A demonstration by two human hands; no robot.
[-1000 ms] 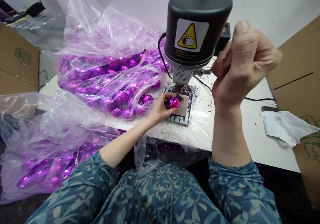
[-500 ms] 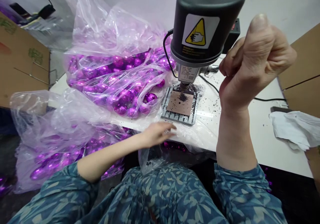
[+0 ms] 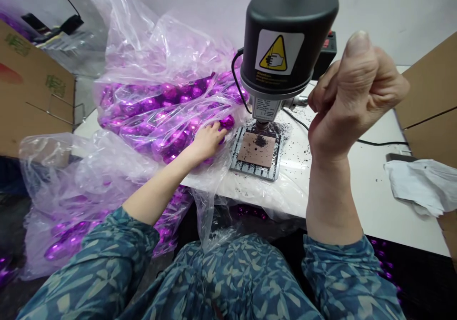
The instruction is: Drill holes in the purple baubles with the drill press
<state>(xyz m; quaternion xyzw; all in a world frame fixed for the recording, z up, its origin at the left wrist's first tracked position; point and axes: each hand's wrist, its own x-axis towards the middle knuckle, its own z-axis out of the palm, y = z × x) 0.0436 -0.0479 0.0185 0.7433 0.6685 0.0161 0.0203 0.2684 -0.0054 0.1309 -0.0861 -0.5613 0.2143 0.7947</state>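
Note:
My left hand (image 3: 209, 141) is at the mouth of a clear plastic bag (image 3: 135, 53) of shiny purple faceted balls (image 3: 174, 139). Its fingers are apart and rest against the balls, touching or close to one purple ball (image 3: 227, 121); the fingertips are partly hidden. My right hand (image 3: 357, 91) is raised in a fist beside a small black bench drill press (image 3: 289, 48), closed round its feed handle, most of which the fist hides. Under the drill's chuck, a brown square board (image 3: 256, 149) with a small hole lies on the slotted metal base (image 3: 254, 170), with dark shavings (image 3: 261, 140) on it.
More purple balls in a plastic bag (image 3: 71, 234) hang low at the left. Cardboard boxes (image 3: 35, 82) flank the white table (image 3: 374, 205). Crumpled white paper (image 3: 421, 182) lies at the right, and a black cable (image 3: 382, 143) runs across the tabletop.
My left hand has moved up and forward, from in front of the drill base to the balls in the bag. My right hand keeps its grip at the drill press.

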